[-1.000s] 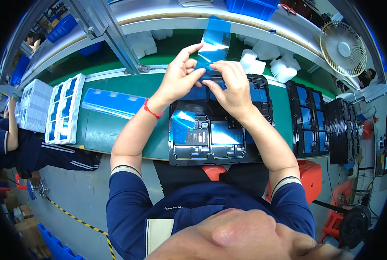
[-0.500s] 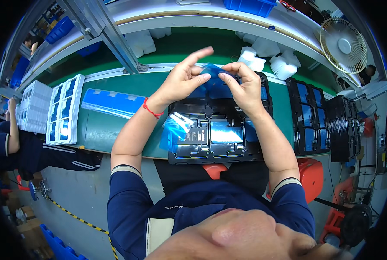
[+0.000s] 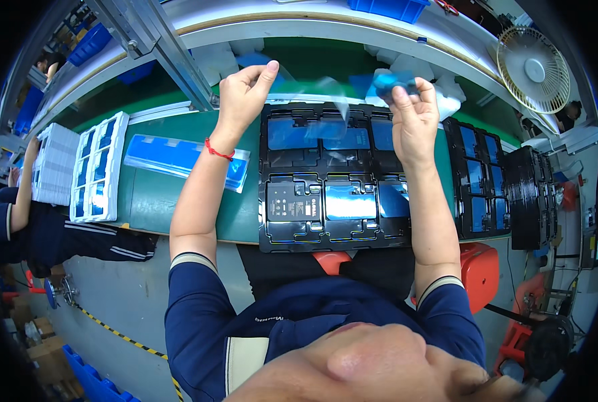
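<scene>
My left hand (image 3: 245, 95) is raised beyond the far left of the black tray, fingers closed on a thin see-through film (image 3: 257, 61) with a blue tint, blurred by motion. Above the tray's far right, my right hand (image 3: 416, 127) pinches a crumpled blue film (image 3: 391, 83), also smeared. Between them, a blurred clear strip (image 3: 336, 92) hangs over the tray; which hand holds it I cannot tell. The black plastic tray (image 3: 299, 163) holds flat batteries in its compartments. One dark labelled battery (image 3: 293, 202) sits near left; beside it another has a shiny blue face (image 3: 350, 202).
A stack of blue film sheets (image 3: 171, 155) lies on the green bench left of the tray. White trays (image 3: 100, 167) stand farther left, and other black trays (image 3: 476, 177) to the right. A fan (image 3: 532, 70) is at far right. A co-worker's arm (image 3: 24, 177) shows at far left.
My hands have moved apart, left hand leftward and right hand rightward, each with film. The crumpled film over the tray's near left corner is gone from there, leaving the labelled battery uncovered.
</scene>
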The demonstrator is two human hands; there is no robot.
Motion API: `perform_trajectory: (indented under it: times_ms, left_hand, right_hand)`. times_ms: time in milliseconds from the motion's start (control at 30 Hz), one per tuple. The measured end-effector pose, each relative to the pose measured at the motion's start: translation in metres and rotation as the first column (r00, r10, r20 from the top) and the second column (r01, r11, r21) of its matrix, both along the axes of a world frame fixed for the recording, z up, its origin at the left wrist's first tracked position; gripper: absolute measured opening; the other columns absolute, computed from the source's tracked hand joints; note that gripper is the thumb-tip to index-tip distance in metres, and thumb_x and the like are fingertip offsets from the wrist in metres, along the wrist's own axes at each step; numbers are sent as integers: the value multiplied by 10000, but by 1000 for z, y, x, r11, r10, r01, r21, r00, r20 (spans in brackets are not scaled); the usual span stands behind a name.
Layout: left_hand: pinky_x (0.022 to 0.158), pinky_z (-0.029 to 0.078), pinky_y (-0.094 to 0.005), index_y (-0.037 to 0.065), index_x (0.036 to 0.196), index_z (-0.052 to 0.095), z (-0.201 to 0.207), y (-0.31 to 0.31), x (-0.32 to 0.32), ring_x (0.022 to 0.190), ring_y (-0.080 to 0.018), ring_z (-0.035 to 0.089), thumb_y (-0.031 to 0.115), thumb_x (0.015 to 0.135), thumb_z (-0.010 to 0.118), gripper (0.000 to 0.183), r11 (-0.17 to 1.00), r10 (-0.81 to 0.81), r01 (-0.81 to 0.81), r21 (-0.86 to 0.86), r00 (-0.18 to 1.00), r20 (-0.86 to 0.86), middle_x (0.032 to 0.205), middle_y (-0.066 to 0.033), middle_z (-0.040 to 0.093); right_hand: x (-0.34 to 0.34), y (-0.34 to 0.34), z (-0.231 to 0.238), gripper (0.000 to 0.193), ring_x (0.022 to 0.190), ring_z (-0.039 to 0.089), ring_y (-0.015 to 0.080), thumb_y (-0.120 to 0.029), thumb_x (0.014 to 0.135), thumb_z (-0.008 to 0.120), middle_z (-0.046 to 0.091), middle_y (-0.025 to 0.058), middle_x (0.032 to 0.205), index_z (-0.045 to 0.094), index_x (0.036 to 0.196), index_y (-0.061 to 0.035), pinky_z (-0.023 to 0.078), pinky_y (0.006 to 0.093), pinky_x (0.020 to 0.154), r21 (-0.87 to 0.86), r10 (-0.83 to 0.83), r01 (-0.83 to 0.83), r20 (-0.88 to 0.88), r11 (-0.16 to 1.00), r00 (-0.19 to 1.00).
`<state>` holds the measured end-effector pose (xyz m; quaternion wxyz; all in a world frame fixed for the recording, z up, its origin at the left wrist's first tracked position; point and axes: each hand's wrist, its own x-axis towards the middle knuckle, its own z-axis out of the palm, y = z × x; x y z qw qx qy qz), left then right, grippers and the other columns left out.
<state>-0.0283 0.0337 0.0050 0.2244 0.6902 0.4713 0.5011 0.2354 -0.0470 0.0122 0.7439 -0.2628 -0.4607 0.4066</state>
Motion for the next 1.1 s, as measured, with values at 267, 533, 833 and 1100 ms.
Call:
perform_trajectory:
  times_ms: [267, 533, 833, 1100]
  left_hand:
    - [729, 511, -307, 6, 969, 699, 6, -29, 20, 843, -244, 678, 324, 767, 749, 381, 924, -338, 352, 150, 935, -111, 914, -166, 690]
    - [608, 439, -213, -6, 863, 704, -2, -31, 22, 687, -65, 566, 143, 823, 714, 155, 854, -515, 511, -97, 857, -29, 729, -43, 648]
    - [631, 486, -247, 9, 1003, 700, -10, -10, 10, 715, -91, 610, 201, 814, 721, 271, 959, -260, 252, 133, 964, 49, 802, -62, 693]
    - [755, 502, -239, -90, 1154, 586, 2, 9, -12, 859, -112, 617, 58, 861, 640, 333, 981, -191, 163, 103, 896, 401, 989, -117, 672]
  right_hand:
    - [-28, -16, -3, 832, 811, 569, 110, 49, 762, 675, 597, 42, 863, 234, 1449, -110, 464, 259, 790, 77, -138, 115, 656, 990, 742]
    - [-33, -16, -9, 585, 726, 596, 83, -23, 784, 706, 644, 42, 815, 437, 1303, -48, 481, 224, 693, -36, -102, 164, 647, 986, 755]
    - [-27, -26, 5, 119, 550, 568, 41, -119, 820, 717, 618, -8, 666, 640, 845, -32, 422, 161, 479, -330, -5, 205, 517, 921, 856]
    - [-64, -101, -17, 152, 419, 476, 25, -109, 847, 687, 557, -17, 563, 577, 762, -48, 346, 177, 372, -690, 437, -37, 415, 722, 798]
